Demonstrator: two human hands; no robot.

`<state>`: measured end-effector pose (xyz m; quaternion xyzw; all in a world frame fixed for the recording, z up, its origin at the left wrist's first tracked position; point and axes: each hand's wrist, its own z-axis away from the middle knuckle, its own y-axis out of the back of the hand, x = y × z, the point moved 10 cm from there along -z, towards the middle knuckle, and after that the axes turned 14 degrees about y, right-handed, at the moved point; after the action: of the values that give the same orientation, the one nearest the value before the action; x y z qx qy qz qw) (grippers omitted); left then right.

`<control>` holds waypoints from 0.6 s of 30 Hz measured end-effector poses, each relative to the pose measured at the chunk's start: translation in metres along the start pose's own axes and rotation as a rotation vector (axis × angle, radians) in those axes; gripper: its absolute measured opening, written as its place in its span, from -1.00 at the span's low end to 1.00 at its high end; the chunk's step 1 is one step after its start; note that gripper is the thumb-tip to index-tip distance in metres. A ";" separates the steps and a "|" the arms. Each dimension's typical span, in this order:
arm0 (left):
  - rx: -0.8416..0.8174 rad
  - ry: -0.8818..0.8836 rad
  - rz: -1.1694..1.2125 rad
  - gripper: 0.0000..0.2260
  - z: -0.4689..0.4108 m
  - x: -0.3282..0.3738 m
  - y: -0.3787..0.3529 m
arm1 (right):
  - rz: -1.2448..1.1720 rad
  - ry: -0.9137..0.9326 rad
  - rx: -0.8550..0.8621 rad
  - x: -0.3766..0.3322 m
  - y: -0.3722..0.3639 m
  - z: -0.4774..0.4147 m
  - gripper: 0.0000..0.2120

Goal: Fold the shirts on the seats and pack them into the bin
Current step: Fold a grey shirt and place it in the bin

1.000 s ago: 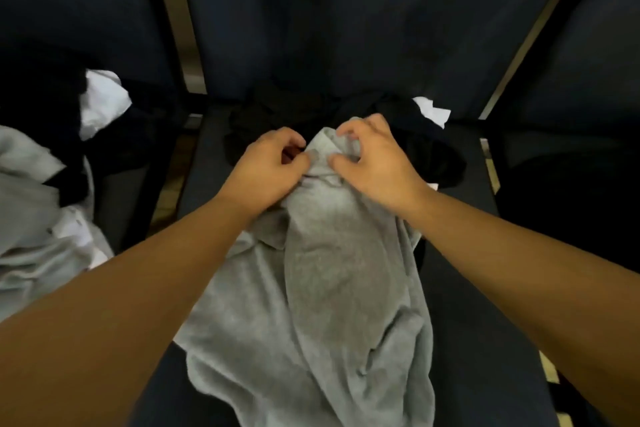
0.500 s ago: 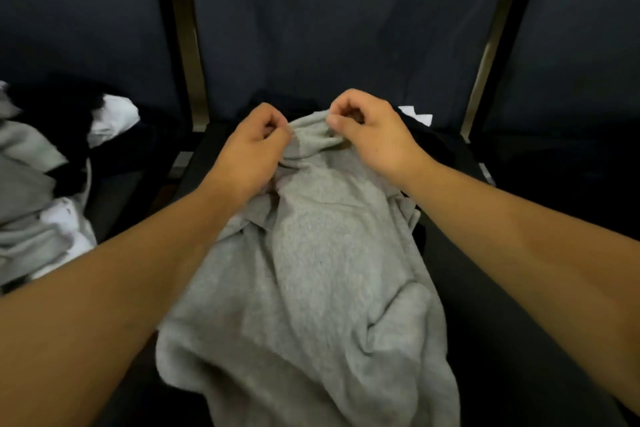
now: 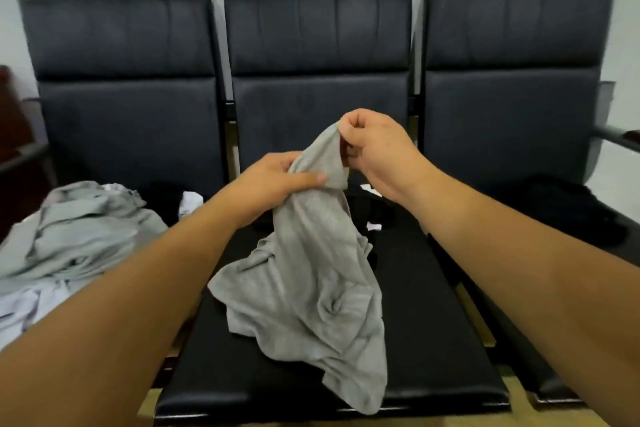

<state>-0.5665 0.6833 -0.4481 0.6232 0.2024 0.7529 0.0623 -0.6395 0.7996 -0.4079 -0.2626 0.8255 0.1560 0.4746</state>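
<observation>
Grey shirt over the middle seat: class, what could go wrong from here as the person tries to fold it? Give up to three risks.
1. The grey shirt is bunched and twisted, and the left hand and right hand grip it close together at its top. Folded like this, it would likely crease.
2. Its lower end lies at the front edge of the middle seat, so it might slip to the floor if let go.
3. The black garment behind it could get dragged along.
</observation>
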 end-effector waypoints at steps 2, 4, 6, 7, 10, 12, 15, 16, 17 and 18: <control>-0.023 0.012 0.068 -0.68 0.012 0.006 0.004 | -0.119 -0.073 0.015 -0.010 -0.002 0.008 -0.81; -0.058 -0.018 0.175 -0.61 0.023 0.010 0.001 | -0.220 -0.153 0.061 -0.011 -0.003 0.020 -0.78; -0.069 -0.052 0.239 -0.53 0.034 0.009 -0.007 | -0.290 -0.243 0.136 -0.002 -0.002 0.038 -0.76; -0.080 -0.059 0.287 -0.48 0.039 0.006 -0.013 | -0.326 -0.289 0.164 0.005 -0.003 0.049 -0.74; -0.087 0.002 0.412 -0.52 0.047 -0.024 -0.026 | -0.352 -0.353 0.192 0.020 -0.010 0.075 -0.75; 0.058 0.024 0.257 -0.69 0.051 -0.046 -0.024 | -0.281 -0.338 0.173 0.031 -0.011 0.086 -0.77; 0.228 -0.029 -0.036 -0.67 0.052 -0.059 -0.017 | -0.237 -0.345 0.068 0.051 -0.021 0.098 -0.80; 0.265 -0.052 -0.120 -0.69 0.052 -0.055 -0.014 | -0.237 -0.356 0.038 0.057 -0.025 0.099 -0.83; 0.291 -0.077 -0.185 -0.70 0.054 -0.051 -0.010 | -0.205 -0.347 0.000 0.061 -0.026 0.098 -0.82; 0.298 -0.112 -0.219 -0.71 0.056 -0.046 -0.006 | -0.118 -0.312 -0.062 0.060 -0.026 0.096 -0.81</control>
<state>-0.5032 0.6855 -0.4840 0.6407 0.3746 0.6673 0.0621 -0.5823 0.8100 -0.5082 -0.2978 0.7196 0.1920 0.5972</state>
